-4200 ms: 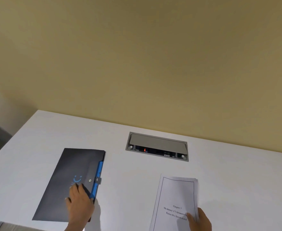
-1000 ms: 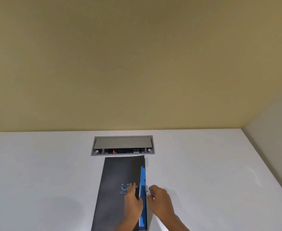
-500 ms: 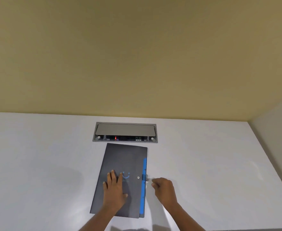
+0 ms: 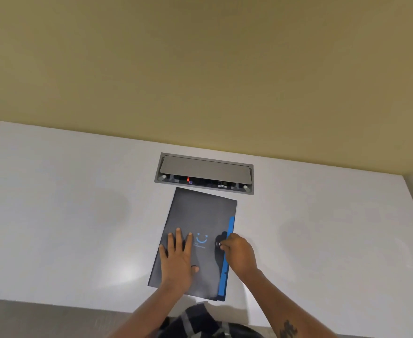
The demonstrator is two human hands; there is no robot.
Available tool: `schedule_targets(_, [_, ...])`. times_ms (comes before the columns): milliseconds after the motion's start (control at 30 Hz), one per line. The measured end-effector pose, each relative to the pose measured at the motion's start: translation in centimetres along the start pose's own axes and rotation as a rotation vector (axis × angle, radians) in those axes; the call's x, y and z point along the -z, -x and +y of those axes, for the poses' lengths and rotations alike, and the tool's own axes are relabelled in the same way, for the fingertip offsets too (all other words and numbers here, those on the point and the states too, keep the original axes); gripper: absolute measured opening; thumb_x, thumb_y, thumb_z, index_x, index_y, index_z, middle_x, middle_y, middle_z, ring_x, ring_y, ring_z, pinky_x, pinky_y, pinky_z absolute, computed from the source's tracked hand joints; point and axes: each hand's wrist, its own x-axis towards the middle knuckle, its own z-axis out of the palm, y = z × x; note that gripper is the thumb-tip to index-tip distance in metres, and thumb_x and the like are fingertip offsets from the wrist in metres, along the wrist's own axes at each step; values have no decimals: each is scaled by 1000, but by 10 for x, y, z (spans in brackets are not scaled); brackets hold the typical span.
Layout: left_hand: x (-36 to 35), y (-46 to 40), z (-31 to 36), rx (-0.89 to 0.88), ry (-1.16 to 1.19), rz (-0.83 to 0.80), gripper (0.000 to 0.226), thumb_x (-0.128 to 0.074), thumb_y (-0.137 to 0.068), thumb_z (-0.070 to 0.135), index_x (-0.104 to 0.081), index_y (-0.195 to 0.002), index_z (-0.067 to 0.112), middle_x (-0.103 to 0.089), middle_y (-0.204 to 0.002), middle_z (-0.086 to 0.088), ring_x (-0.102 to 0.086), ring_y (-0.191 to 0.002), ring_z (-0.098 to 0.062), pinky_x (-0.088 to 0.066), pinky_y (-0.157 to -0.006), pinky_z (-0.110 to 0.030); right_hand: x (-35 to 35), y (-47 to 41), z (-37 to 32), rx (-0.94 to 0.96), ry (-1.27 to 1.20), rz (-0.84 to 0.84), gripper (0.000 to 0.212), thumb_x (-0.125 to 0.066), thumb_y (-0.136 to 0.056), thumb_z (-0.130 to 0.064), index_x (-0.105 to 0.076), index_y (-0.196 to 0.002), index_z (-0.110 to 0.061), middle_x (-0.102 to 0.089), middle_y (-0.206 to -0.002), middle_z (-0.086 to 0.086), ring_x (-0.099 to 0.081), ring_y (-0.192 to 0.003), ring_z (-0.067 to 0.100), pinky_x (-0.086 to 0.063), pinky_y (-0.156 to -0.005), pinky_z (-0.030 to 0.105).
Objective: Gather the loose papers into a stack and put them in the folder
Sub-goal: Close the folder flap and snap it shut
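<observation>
A dark grey folder point(image 4: 200, 215) with a blue smile mark and a blue strip down its right edge lies closed on the white table point(image 4: 66, 203), just in front of the cable box. My left hand point(image 4: 176, 254) rests flat on the cover, fingers spread. My right hand point(image 4: 237, 252) sits at the folder's right edge with its fingertips pinched on the small clasp beside the blue strip. No loose papers show anywhere.
A grey recessed cable box point(image 4: 204, 174) with its lid tilted up sits in the table behind the folder, close to the yellow wall. The table's near edge runs just below the folder, and dark clothing shows under it.
My right hand has moved left from the bare table onto the folder's clasp. The left hand stays flat on the cover. The papers seen earlier are out of sight.
</observation>
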Motion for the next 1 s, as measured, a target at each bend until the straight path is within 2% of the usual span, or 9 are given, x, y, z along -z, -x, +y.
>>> schedule_targets(233, [-2, -2, 0, 4, 18, -20, 108, -59, -91, 62, 16, -161, 30, 21, -170, -16, 12, -157, -43, -9, -126, -62, -4, -12, -8, -77, 34, -5, 29, -65, -102, -32, -74, -121, -12, -76, -117, 6, -74, -102, 23, -55, -99, 24])
schedule_targets(500, [-1, -4, 1, 4, 51, -41, 109, -58, -90, 63, 18, -161, 31, 25, -169, -15, 16, -156, -44, -8, -125, -64, -7, -19, -13, -116, 113, -42, 30, -67, -101, -25, -68, -128, -12, -74, -122, 7, -74, -106, 24, -55, -100, 25])
schedule_targets(733, [0, -4, 1, 3, 77, -49, 108, -57, -91, 64, 18, -161, 32, 26, -168, -13, 17, -156, -44, -7, -125, -64, -7, -22, -19, -123, 56, -18, 34, -64, -103, -26, -63, -134, -11, -71, -129, 8, -71, -114, 26, -52, -106, 27])
schedule_targets(833, [4, -4, 0, 4, 103, -52, 111, -61, -90, 62, 17, -161, 27, 27, -166, -11, 12, -157, -42, -10, -125, -65, -5, -18, -20, -136, 21, -1, 31, -66, -102, -27, -66, -129, -11, -73, -122, 7, -73, -108, 25, -54, -104, 26])
schedule_targets(900, [9, -1, -1, 18, 176, 14, 113, -65, -88, 58, 12, -162, 20, 7, -172, -9, -2, -160, -37, -9, -124, -67, -5, -14, -17, -152, -58, 31, 25, -72, -98, -26, -73, -117, -10, -76, -111, 6, -75, -96, 22, -61, -97, 28])
schedule_targets(933, [14, 0, -4, 35, 242, 62, 109, -67, -88, 55, 3, -163, 19, -12, -173, -8, -14, -159, -35, -5, -123, -68, -4, -11, -15, -171, -116, 62, 22, -75, -95, -26, -75, -111, -11, -75, -105, 4, -75, -90, 20, -62, -92, 26])
schedule_targets(1000, [19, 3, -16, 83, 426, 173, 89, -68, -91, 46, -21, -162, 20, -47, -159, -3, -37, -151, -31, 7, -122, -63, -5, -5, -5, -238, -218, 154, 18, -79, -92, -28, -74, -97, -12, -72, -95, 0, -69, -79, 15, -55, -77, 19])
